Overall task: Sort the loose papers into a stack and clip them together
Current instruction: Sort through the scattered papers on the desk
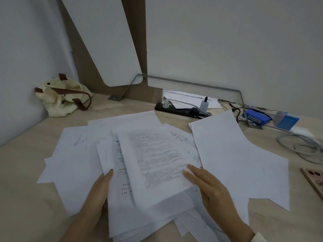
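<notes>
So the loose papers (157, 165) are fanned out all over the desk (24, 203), mostly between and under both hands. Left hand (97, 194) is pinching the left edge of a few sheets, thumb on top. Right hand (209, 187) lies flat and open on the printed page, fingers spread, not gripping anything. Paper's light, floppy and slidey, so I'd square it by the edges, not the middle. One blank sheet (234, 159) sits off to the right of the right hand. Beyond the hands there's a power strip (181, 110), cables (297, 145) and a canvas bag (61, 96), none really in the way. Can't spot a clip anywhere
</notes>
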Tool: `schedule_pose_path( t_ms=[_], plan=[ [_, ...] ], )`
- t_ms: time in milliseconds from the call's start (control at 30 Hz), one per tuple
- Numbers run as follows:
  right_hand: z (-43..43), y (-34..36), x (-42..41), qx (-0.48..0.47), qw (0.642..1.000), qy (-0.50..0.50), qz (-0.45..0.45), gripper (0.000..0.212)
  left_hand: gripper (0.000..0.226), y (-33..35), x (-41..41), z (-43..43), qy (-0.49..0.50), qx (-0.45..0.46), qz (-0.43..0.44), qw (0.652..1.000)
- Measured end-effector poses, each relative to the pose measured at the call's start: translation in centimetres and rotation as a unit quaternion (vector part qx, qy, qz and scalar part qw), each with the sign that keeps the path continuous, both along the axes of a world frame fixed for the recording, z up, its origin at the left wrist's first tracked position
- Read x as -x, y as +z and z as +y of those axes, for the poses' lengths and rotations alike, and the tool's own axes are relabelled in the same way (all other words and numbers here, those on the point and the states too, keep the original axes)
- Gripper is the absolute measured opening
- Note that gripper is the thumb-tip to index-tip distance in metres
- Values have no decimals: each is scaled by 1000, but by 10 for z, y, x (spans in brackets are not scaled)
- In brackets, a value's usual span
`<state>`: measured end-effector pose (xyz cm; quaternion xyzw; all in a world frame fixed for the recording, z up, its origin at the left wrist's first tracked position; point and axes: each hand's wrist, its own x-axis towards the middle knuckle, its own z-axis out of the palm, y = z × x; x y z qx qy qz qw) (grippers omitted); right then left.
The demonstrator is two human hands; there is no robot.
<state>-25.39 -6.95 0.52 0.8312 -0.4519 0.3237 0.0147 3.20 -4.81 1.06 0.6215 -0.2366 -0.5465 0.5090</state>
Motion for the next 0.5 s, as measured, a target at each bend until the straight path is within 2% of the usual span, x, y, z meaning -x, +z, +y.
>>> schedule_pose_path(
  t_ms=[100, 200, 333, 500],
  plan=[
    [3, -10, -1, -51, 998, 22, 14, 54, 49, 5, 2, 1, 6, -14, 25, 1000],
    [8, -18, -7, -75, 996, 40, 31, 59, 40, 8, 2, 2, 1, 2, 6, 1000],
    [13, -24, -17, -95, 993, 61, 27, 27, 48, 5, 0, 2, -19, 9, -32, 999],
    [22, -12, -28, -176, 982, 61, 10, 34, 46, 5, 2, 3, -37, 28, -63, 997]
  ],
)
